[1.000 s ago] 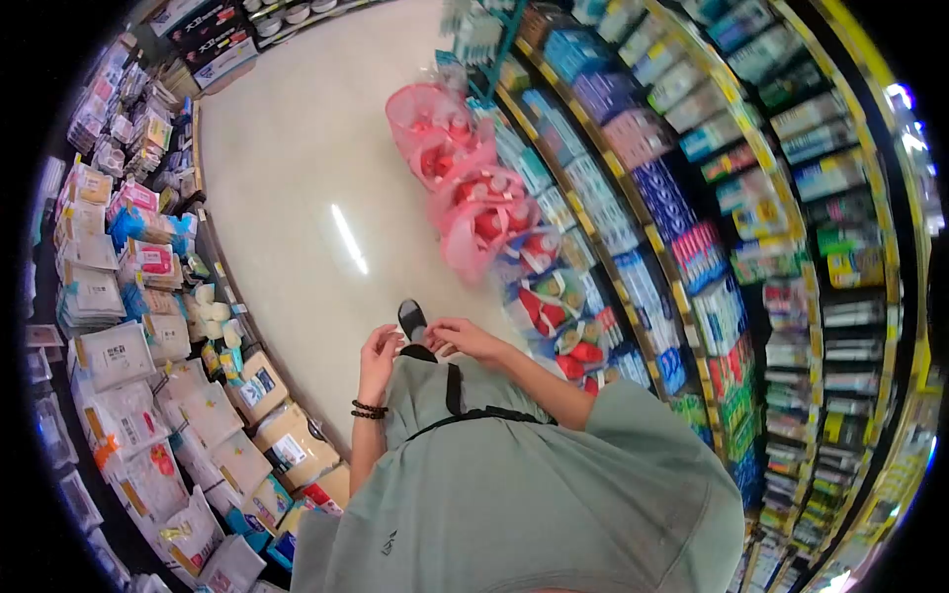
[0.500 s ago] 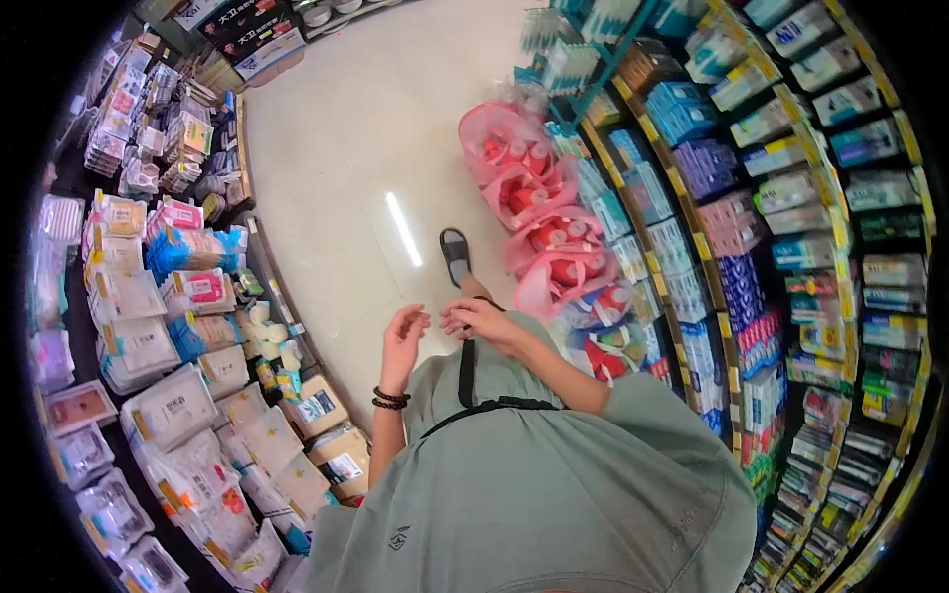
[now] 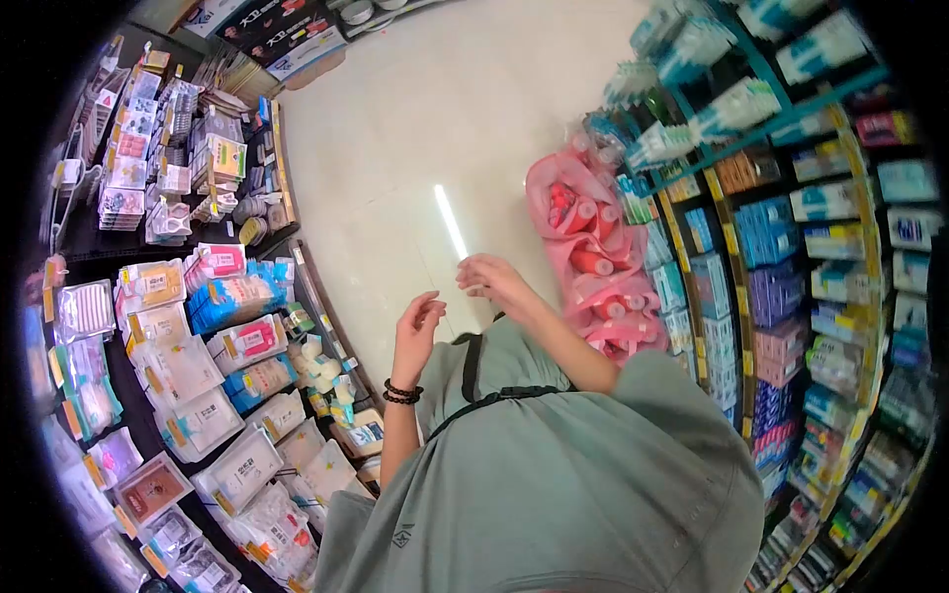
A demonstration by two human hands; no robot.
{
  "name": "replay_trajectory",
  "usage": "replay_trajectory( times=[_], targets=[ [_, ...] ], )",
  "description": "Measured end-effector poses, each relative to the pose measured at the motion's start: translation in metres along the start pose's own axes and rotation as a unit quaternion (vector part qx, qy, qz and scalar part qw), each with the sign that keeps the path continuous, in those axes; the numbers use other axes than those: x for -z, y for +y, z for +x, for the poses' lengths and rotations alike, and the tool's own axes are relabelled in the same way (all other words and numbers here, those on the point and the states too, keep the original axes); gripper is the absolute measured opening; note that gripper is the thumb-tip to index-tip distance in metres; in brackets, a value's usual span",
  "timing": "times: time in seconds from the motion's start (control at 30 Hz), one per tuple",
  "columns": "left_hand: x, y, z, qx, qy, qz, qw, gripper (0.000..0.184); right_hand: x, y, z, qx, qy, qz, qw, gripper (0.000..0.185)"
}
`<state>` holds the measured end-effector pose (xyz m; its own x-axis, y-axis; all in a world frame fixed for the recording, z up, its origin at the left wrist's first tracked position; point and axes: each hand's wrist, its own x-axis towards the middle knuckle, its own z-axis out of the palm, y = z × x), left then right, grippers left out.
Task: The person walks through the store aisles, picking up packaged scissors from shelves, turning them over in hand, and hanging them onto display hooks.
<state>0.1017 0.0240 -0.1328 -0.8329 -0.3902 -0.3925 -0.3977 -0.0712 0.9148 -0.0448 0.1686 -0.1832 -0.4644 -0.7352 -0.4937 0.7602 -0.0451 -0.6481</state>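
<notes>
My left hand is raised in front of my waist, with loosely bent fingers, open and holding nothing. Dark bead bracelets circle that wrist. My right hand hangs in the air a little farther forward, open, its fingers slightly curled and nothing in them. A gap separates the two hands. Beneath them are my grey-green top and a black strap with a buckle at the waist. Neither hand touches any goods.
Packaged goods hang and lie along the left shelf. Pink bags with red-capped bottles stand on the floor to the right, against a shelf of boxes. Black cartons stand at the aisle's far end. The pale floor runs between.
I have moved forward along the aisle, so the shelves and pink bags sit differently in view. My hands have drawn slightly apart. The sandalled foot is out of sight.
</notes>
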Motion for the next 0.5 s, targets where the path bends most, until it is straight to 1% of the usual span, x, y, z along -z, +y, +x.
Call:
replay_trajectory(
  times=[0.03, 0.17, 0.27, 0.4, 0.5],
  targets=[
    [0.005, 0.010, 0.014, 0.006, 0.011, -0.007, 1.000, 0.030, -0.001, -0.015, 0.017, 0.008, 0.001, 0.005, 1.000, 0.024],
    [0.021, 0.036, 0.076, 0.034, 0.036, -0.057, 0.997, 0.031, -0.008, -0.066, 0.068, -0.018, 0.007, -0.004, 1.000, 0.024],
    [0.031, 0.052, 0.121, 0.062, 0.044, -0.103, 0.992, 0.032, -0.004, -0.085, 0.110, -0.031, 0.009, -0.019, 0.999, 0.024],
    [0.048, 0.068, 0.198, 0.087, 0.036, -0.139, 0.986, 0.031, -0.002, -0.121, 0.163, -0.046, 0.015, -0.059, 0.997, 0.023],
    [0.058, 0.076, 0.263, 0.070, 0.013, -0.158, 0.985, 0.031, 0.003, -0.147, 0.205, -0.057, 0.010, -0.118, 0.991, 0.022]
  ],
)
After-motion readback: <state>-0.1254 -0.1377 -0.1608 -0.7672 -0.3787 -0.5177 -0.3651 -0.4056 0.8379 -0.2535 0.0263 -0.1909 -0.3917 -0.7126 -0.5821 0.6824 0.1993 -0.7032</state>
